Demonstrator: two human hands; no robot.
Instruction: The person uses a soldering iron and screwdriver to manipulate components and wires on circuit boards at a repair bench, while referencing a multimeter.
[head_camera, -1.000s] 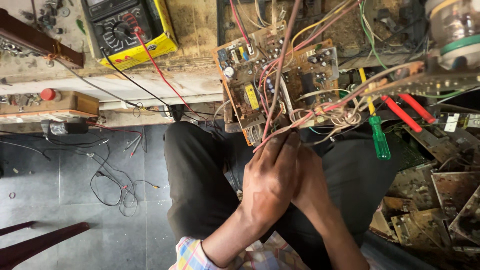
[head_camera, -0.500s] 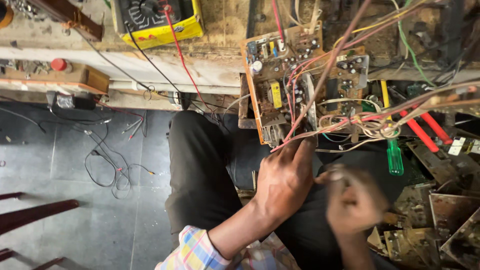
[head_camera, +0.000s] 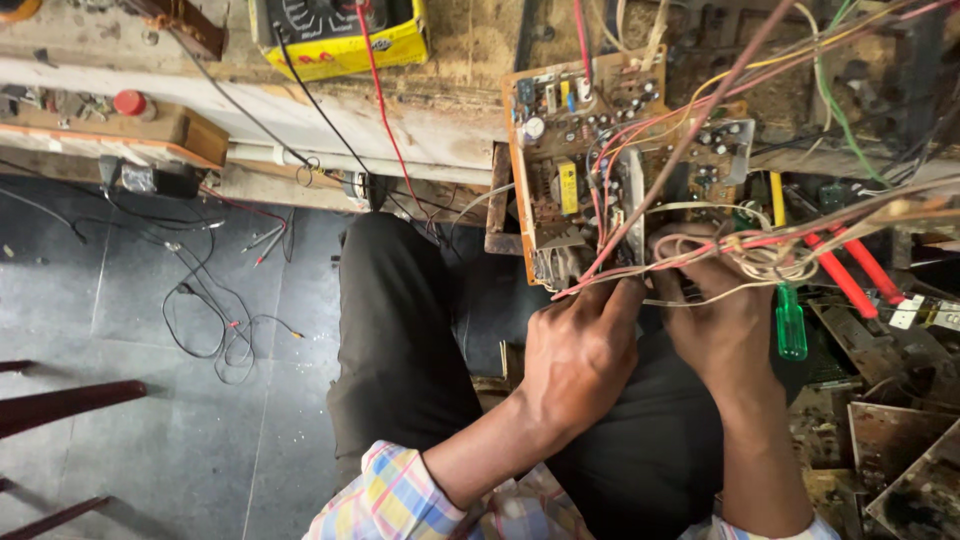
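A brown circuit board (head_camera: 590, 160) studded with components leans off the workbench edge over my lap. Red, pink, yellow and white wires (head_camera: 700, 230) run across it. My left hand (head_camera: 580, 350) reaches up with its fingertips against the board's lower edge, among the wires. My right hand (head_camera: 715, 320) is at the board's lower right, fingers curled around a bundle of pale wires. A green-handled screwdriver (head_camera: 790, 320) hangs just right of that hand.
A yellow multimeter (head_camera: 340, 35) sits on the wooden bench (head_camera: 460, 100), its red and black leads trailing down. Red-handled pliers (head_camera: 850, 275) lie at the right above scrap boards (head_camera: 890, 450). Loose cables (head_camera: 210, 320) lie on the grey floor at left.
My hands were clasped together low over my lap. They have separated and risen to the board's lower edge, the right taking hold of the wire bundle. The view has shifted slightly.
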